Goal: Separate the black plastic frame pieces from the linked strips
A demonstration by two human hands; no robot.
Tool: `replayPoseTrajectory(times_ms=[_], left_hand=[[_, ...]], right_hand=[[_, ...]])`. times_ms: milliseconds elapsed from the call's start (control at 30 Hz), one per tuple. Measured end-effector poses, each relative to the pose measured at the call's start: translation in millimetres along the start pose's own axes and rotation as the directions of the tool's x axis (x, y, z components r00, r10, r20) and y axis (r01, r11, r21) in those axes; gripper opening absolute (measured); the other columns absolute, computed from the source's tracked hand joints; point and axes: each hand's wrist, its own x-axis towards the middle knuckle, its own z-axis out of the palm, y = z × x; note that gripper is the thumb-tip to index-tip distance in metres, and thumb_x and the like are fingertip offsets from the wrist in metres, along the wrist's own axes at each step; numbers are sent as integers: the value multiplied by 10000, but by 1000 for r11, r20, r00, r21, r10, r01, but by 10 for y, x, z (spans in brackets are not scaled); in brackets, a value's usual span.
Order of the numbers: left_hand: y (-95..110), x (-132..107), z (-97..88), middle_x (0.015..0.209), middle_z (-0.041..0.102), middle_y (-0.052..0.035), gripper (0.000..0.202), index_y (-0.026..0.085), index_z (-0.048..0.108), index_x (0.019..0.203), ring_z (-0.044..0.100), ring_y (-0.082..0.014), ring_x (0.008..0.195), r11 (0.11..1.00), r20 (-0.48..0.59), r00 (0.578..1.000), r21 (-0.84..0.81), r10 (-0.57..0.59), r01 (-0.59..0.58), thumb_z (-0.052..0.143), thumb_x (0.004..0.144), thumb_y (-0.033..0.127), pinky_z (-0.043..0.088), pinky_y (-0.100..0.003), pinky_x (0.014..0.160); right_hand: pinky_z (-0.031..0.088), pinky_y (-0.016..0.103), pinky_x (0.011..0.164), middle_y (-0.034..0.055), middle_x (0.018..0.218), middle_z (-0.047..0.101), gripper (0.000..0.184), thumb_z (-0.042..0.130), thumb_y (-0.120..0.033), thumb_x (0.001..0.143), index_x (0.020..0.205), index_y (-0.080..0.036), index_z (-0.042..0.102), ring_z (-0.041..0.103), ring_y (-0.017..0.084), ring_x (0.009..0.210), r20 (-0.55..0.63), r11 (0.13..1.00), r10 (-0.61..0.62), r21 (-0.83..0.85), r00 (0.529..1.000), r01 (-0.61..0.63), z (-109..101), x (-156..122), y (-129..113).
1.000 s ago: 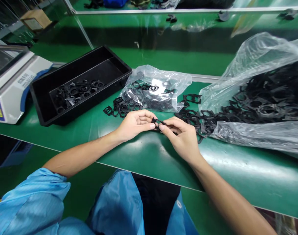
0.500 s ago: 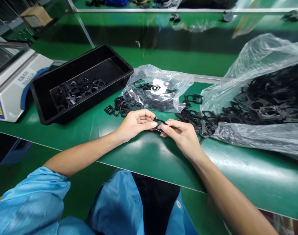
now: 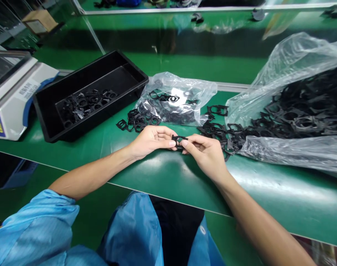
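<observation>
Two bare hands meet mid-view on my feed: the left hand [image 3: 150,142] pinches one end of a black frame part [image 3: 179,146] between thumb and fingers, and the right hand [image 3: 205,153] grips the opposite end likewise. I have that part between them, seemingly just off the green bench [image 3: 168,181]. I read this step as two-handed handling of a single piece; from here, I judge, any move calls for a light, even grip, with one hand letting go before the other could carry it. Near the right hand lies a loose heap [image 3: 214,129], reaching the large clear bag [image 3: 279,147]. Beyond the left hand are a smaller heap [image 3: 140,119], a small clear bag [image 3: 204,90] and a black bin [image 3: 118,79].
</observation>
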Motion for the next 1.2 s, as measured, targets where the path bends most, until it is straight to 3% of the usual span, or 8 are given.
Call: replayPoseTrajectory(times_ms=[100,233,300,400,633,767,1033,1200], left_hand=[[8,-5,9,824,782,-70,415,114,776,921,748,-185,731,999,-38,999,50,21,-19,938,639,373,618,-348,793],[5,-19,26,853,772,-57,291,133,798,826,710,-151,766,977,-74,986,164,152,-139,911,665,348,588,-269,751],[0,-23,27,831,755,-47,228,140,798,786,693,-137,755,960,-56,979,216,194,-178,888,687,325,570,-237,711],[0,-16,10,815,738,-43,204,141,793,772,683,-133,738,957,6,987,241,162,-158,876,692,310,566,-234,702],[55,34,-71,789,736,-44,389,114,736,827,703,-139,721,999,173,984,-1,-49,50,952,628,368,597,-293,769],[66,25,-47,811,742,-51,421,122,730,848,723,-148,726,989,261,963,-115,-63,96,956,626,399,612,-302,772],[8,-14,48,753,729,-21,370,125,734,861,707,-121,689,998,9,998,22,66,-66,925,672,379,589,-235,709],[60,-24,29,719,728,-30,351,113,730,792,696,-122,657,998,94,995,52,38,-43,918,680,387,590,-242,678]], right_hand=[[489,278,596,12,609,644,408,750,-549,830,670,-180,679,582,141,565,-2,999,-13,-48,1000,13,3,-5,21],[455,271,592,17,625,660,345,700,-436,898,667,-180,690,568,137,567,-19,979,-91,-185,996,86,-10,-19,18],[445,275,603,21,623,659,340,687,-383,911,636,-183,688,560,140,579,-21,953,-137,-274,990,126,-21,-26,17],[436,284,604,23,602,655,344,687,-362,907,612,-186,692,545,145,580,-15,925,-161,-351,987,146,-31,-24,24],[492,273,560,18,576,667,420,793,-578,771,679,-174,722,590,141,537,46,999,33,-8,998,-33,8,5,-36],[522,279,568,34,641,705,441,821,-604,724,688,-173,732,613,142,552,89,992,73,99,993,-81,4,-4,-78],[447,263,550,5,585,611,469,748,-578,821,599,-176,652,534,117,538,-7,994,-33,-100,999,32,0,-13,-40],[489,273,578,16,624,653,431,791,-583,773,648,-177,715,579,131,572,93,1000,8,18,996,-9,4,-3,-76]])
